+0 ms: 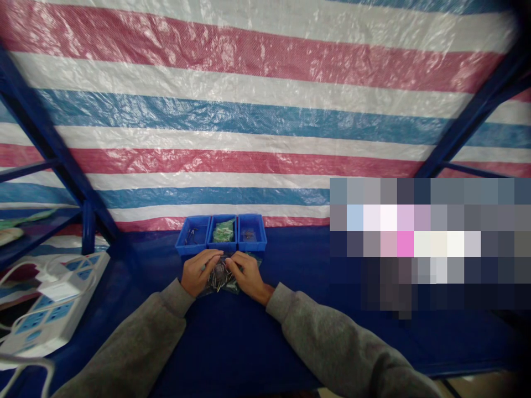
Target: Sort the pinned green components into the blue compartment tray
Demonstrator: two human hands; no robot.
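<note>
My left hand [199, 272] and my right hand [248, 277] meet over a pile of thin metal pieces [219, 278], which look like screws or pins and are too small to tell. The pile lies on a clear plastic bag [232, 286] on the blue table. The fingers and thumb of each hand are drawn together, with the fingertips of both hands close to each other. A tiny dark thing shows between them, its kind unclear. Just behind my hands stand the left blue bin [181, 246], the middle blue bin [222, 247] and the right blue bin [262, 243].
The left bin holds a few thin dark pieces, the middle one a green packet [223, 231], the right one small parts. A white power strip [62, 320] with plugs and cables lies at left. Blue frame posts [58, 149] and a striped sheet [249, 119] enclose the table [232, 348]. The right side is pixelated.
</note>
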